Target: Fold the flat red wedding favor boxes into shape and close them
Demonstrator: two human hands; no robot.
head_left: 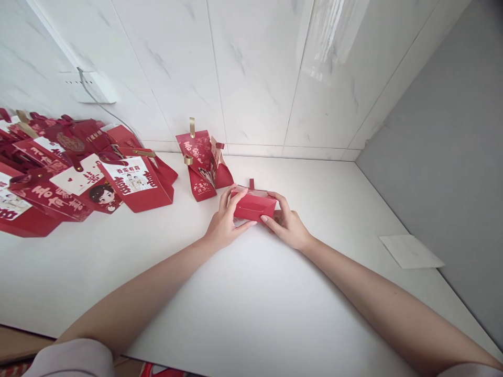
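A small red box [256, 206] is held between both hands over the white table, one plain red face toward me and a dark red ribbon loop sticking up behind it. My left hand [227, 222] grips its left end, with fingers on top and the thumb below. On the right end, my right hand [286, 222] has its fingers along the top edge and its thumb on the lower front. Just left of and behind the held box, red gift boxes with gold ribbon loops [202, 165] stand close together.
Several red and white gift boxes [137, 183] crowd the left side of the white table [251, 309]. A cable runs from a wall socket [92, 87] behind them. A flat white piece [411, 251] lies at the right edge, by a grey surface. Tiled wall stands behind.
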